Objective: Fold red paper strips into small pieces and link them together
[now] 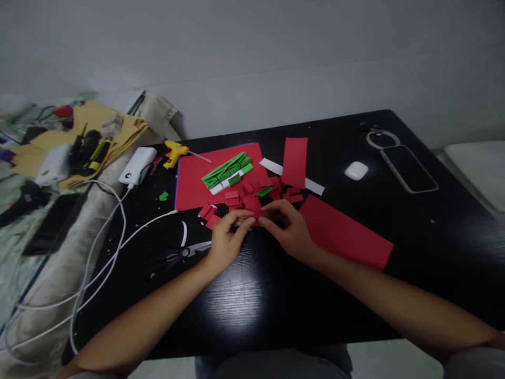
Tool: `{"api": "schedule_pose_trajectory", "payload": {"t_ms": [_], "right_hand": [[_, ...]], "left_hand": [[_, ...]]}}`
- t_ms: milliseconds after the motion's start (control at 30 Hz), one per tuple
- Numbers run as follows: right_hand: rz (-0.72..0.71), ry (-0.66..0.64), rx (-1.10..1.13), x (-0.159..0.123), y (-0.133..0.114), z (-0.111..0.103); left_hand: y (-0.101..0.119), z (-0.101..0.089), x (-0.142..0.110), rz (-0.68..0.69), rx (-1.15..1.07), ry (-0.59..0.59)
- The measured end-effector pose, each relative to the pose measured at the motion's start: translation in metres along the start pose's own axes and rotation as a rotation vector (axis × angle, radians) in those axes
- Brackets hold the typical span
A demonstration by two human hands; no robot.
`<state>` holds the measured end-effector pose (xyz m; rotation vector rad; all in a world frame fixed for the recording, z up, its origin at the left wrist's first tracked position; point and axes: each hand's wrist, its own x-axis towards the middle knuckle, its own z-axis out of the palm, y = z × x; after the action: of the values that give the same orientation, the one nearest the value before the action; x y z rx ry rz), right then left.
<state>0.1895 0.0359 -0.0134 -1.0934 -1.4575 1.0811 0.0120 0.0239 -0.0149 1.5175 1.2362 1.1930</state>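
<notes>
My left hand (228, 238) and my right hand (284, 225) meet near the middle of the black table (252, 300), fingers pinched together on a small red paper piece (254, 210). Just beyond them lies a heap of small red paper pieces (252, 196) with a couple of green bits. Behind the heap sits a red sheet (197, 179) carrying folded green paper strips (228, 169). A larger red sheet (347, 231) lies right of my right hand, and a red strip (295, 161) rests on a white strip (313, 185).
Scissors (179, 258) lie left of my left hand. A yellow glue gun (175, 152), a white power bank (138, 165) with white cables (98, 273), a white earbud case (356, 170) and a phone (408, 167) sit farther out. Clutter covers the surface at far left.
</notes>
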Motion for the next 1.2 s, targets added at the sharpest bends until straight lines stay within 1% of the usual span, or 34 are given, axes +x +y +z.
{"api": "schedule_pose_trajectory", "payload": {"t_ms": [100, 167, 433, 700, 1000, 1200], "right_hand": [[0.104, -0.061, 0.093, 0.0002, -0.0006, 0.0011], [0.126, -0.075, 0.116, 0.0001, -0.0008, 0.0016], [0.153, -0.040, 0.092, 0.0019, -0.0025, 0.0010], [0.180, -0.025, 0.094, 0.0025, 0.0011, 0.0018], [0.186, -0.061, 0.091, 0.0030, -0.0009, 0.0023], [0.188, -0.067, 0.101, 0.0032, 0.0013, 0.0021]], "left_hand": [[0.0019, 0.0005, 0.0006, 0.011, -0.008, 0.013], [0.0026, 0.0005, 0.0011, 0.018, -0.012, 0.010], [-0.0026, -0.0006, 0.0001, -0.022, -0.042, 0.005], [-0.0056, -0.0009, -0.0008, -0.023, -0.034, 0.015], [-0.0010, 0.0012, -0.0004, -0.052, -0.021, 0.024], [-0.0006, 0.0013, 0.0002, -0.069, -0.012, 0.008]]}}
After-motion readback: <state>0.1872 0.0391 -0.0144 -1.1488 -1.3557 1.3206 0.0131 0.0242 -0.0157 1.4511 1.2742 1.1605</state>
